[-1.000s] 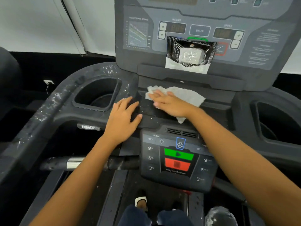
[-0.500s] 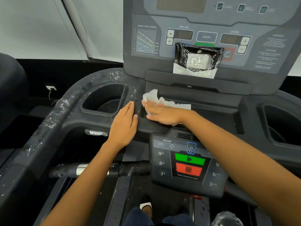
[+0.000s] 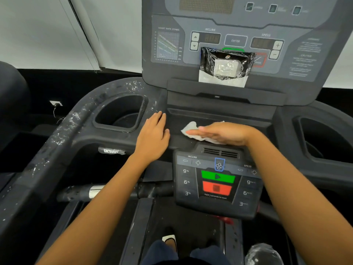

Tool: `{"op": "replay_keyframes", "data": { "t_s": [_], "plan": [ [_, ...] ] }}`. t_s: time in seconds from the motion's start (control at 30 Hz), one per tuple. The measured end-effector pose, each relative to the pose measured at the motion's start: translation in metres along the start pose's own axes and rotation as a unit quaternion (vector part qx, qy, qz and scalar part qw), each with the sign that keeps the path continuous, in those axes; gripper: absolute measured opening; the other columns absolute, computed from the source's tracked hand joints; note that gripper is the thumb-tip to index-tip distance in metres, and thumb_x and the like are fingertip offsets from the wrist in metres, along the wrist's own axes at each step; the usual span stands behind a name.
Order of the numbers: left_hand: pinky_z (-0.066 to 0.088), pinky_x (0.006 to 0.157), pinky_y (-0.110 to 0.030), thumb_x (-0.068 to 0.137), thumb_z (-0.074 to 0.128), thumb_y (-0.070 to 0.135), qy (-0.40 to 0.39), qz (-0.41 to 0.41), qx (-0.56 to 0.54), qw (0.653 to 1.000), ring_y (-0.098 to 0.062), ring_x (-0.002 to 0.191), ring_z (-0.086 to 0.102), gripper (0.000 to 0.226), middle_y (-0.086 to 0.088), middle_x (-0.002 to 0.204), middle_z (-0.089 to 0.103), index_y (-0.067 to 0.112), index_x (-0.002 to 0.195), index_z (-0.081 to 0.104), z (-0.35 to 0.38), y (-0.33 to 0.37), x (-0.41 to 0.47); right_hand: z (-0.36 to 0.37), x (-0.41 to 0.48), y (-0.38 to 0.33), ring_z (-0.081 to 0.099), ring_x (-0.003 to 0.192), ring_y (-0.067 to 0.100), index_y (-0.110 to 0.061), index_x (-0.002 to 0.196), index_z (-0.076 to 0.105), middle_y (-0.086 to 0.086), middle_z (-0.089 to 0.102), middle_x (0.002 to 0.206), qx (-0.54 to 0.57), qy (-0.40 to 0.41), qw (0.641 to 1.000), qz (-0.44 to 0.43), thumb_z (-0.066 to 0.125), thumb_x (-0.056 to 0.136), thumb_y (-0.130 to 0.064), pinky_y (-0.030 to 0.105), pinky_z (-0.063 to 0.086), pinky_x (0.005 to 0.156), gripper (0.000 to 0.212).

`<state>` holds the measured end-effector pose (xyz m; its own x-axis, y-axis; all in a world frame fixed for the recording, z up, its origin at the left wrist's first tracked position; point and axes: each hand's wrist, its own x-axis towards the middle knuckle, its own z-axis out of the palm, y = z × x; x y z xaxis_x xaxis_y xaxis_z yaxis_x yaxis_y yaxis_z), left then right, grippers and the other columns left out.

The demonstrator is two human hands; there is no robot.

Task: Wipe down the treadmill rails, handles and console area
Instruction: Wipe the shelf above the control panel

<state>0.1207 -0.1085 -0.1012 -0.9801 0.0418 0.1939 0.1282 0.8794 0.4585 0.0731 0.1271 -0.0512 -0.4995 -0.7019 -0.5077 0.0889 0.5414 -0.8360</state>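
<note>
Console tray: R hand flat on white wipe, L hand beside.

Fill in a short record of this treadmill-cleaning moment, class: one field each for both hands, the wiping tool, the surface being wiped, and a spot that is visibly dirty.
left hand: flat, palm down on the console ledge, holding nothing
right hand: flat, pressing the cloth down
cloth: white, crumpled, partly under the right hand
surface being wiped: tray ledge above the control pad
visibly dirty: left rail, white specks
</note>
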Motion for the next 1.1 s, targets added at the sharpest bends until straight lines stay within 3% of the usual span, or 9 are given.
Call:
{"op": "replay_keyframes", "data": {
  "t_s": [0.27, 0.43, 0.53, 0.6, 0.7, 0.8, 0.9, 1.0, 1.1],
  "plan": [
    [0.024, 0.106, -0.021, 0.099, 0.039, 0.009, 0.005, 0.031, -0.053, 0.998, -0.024, 0.131, 0.041, 0.039, -0.010, 0.140, 0.050, 0.003, 0.136, 0.050, 0.006, 0.016, 0.013, 0.023, 0.016, -0.016, 0.031, 0.140, 0.005, -0.010, 0.145, 0.040, -0.004, 0.038, 0.152, -0.013, -0.012, 1.000, -0.020, 0.031, 0.105, -0.026, 0.021, 0.019, 0.118, 0.044],
    [0.027, 0.106, -0.023, 0.099, 0.043, 0.014, -0.003, 0.012, -0.057, 0.998, -0.023, 0.128, 0.044, 0.037, -0.007, 0.136, 0.054, 0.006, 0.134, 0.054, 0.004, 0.019, 0.014, 0.005, -0.010, -0.006, 0.037, 0.132, -0.002, -0.017, 0.141, 0.048, -0.018, 0.042, 0.142, 0.008, 0.013, 1.000, 0.025, 0.038, 0.102, -0.038, 0.004, 0.027, 0.101, 0.045],
    [0.030, 0.112, -0.030, 0.099, 0.045, 0.022, -0.020, 0.036, -0.070, 0.997, -0.020, 0.128, 0.046, 0.037, -0.004, 0.134, 0.056, 0.009, 0.131, 0.057, 0.009, 0.027, 0.013, -0.014, -0.054, 0.034, 0.030, 0.143, 0.011, -0.039, 0.132, 0.055, -0.010, 0.045, 0.147, -0.074, 0.084, 0.992, 0.063, 0.033, 0.084, -0.079, 0.036, 0.003, 0.119, 0.067],
    [0.032, 0.112, -0.033, 0.100, 0.045, 0.024, -0.035, 0.028, -0.121, 0.992, -0.018, 0.127, 0.048, 0.035, -0.002, 0.133, 0.057, 0.011, 0.129, 0.059, 0.010, 0.037, 0.012, -0.017, -0.085, 0.061, 0.023, 0.143, 0.004, -0.063, 0.128, 0.045, -0.020, 0.042, 0.147, -0.157, 0.149, 0.973, 0.075, 0.020, 0.089, -0.076, 0.043, -0.009, 0.118, 0.048],
    [0.030, 0.111, -0.028, 0.098, 0.049, 0.023, -0.058, 0.025, -0.133, 0.989, -0.016, 0.128, 0.046, 0.035, -0.001, 0.135, 0.055, 0.013, 0.129, 0.059, 0.011, 0.052, 0.013, -0.007, -0.107, 0.078, 0.024, 0.140, 0.004, -0.064, 0.126, 0.041, -0.029, 0.031, 0.145, -0.119, 0.254, 0.958, 0.063, 0.023, 0.100, -0.056, 0.033, 0.005, 0.118, 0.033],
    [0.027, 0.108, -0.023, 0.098, 0.050, 0.021, -0.078, 0.065, -0.086, 0.991, -0.019, 0.131, 0.044, 0.036, -0.003, 0.138, 0.052, 0.012, 0.131, 0.058, 0.015, 0.072, 0.013, -0.002, -0.087, 0.079, 0.027, 0.139, 0.010, -0.038, 0.138, 0.041, -0.014, 0.035, 0.147, -0.278, 0.304, 0.906, 0.095, 0.022, 0.103, -0.047, 0.029, 0.012, 0.109, 0.041],
    [0.028, 0.108, -0.026, 0.098, 0.048, 0.020, -0.095, 0.087, -0.049, 0.990, -0.020, 0.130, 0.044, 0.036, -0.004, 0.139, 0.052, 0.011, 0.131, 0.058, 0.018, 0.088, 0.014, 0.001, -0.100, 0.077, 0.048, 0.121, 0.005, -0.036, 0.115, 0.058, -0.023, 0.057, 0.115, -0.154, 0.281, 0.947, 0.022, 0.025, 0.095, -0.064, 0.030, 0.020, 0.110, 0.048],
    [0.027, 0.106, -0.024, 0.099, 0.047, 0.020, -0.113, 0.099, -0.032, 0.988, -0.019, 0.129, 0.045, 0.035, -0.004, 0.138, 0.052, 0.011, 0.131, 0.058, 0.019, 0.099, 0.014, 0.000, -0.134, 0.081, 0.045, 0.124, -0.003, -0.042, 0.127, 0.059, -0.026, 0.055, 0.126, -0.034, 0.223, 0.974, 0.027, 0.026, 0.096, -0.064, 0.021, 0.022, 0.109, 0.050],
    [0.030, 0.108, -0.028, 0.099, 0.047, 0.021, -0.114, 0.085, -0.034, 0.989, -0.021, 0.128, 0.046, 0.035, -0.005, 0.136, 0.054, 0.010, 0.130, 0.059, 0.021, 0.101, 0.014, 0.002, -0.116, 0.063, 0.048, 0.114, -0.003, -0.046, 0.117, 0.062, -0.028, 0.057, 0.107, -0.133, 0.232, 0.963, 0.042, 0.024, 0.098, -0.063, 0.028, 0.025, 0.108, 0.046]
  ]
}}
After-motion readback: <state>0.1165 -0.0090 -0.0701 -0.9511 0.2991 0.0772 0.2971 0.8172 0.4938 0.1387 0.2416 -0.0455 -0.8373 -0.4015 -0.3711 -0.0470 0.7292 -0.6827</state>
